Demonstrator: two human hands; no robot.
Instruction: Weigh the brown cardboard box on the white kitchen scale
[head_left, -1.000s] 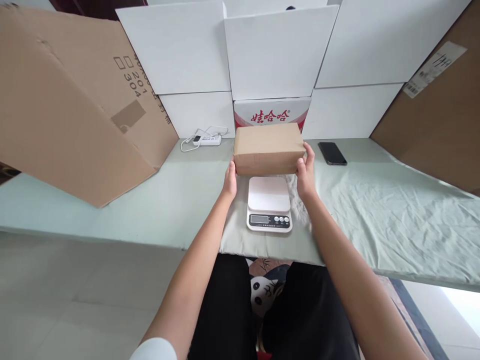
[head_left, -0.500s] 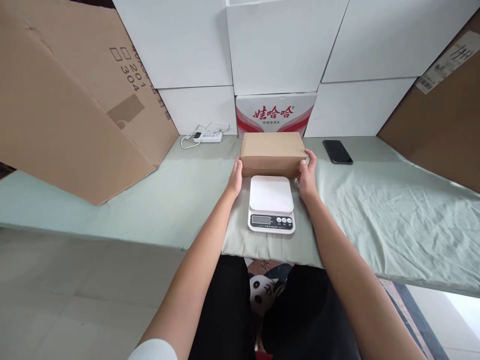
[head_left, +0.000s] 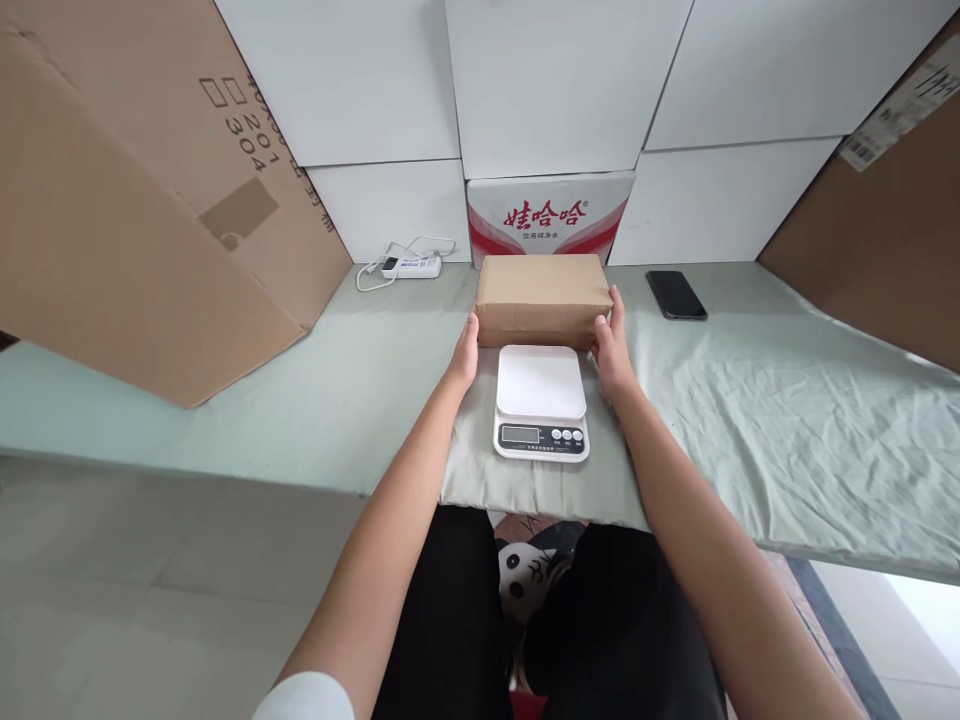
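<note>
I see my left hand pressed flat against the left end of the brown cardboard box and my right hand clasping its right end, fingers wrapped round the corner. The box sits on the pale green cloth just behind the white kitchen scale (its platform bare), with a dark phone off to the right

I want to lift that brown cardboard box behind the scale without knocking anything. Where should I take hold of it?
Probably by its two short ends, one from each side. The brown cardboard box lies flat, long side across, right behind the scale, with a red-and-white carton close behind, so front and back are crowded. The left hand and right hand already sit at those ends.
</note>
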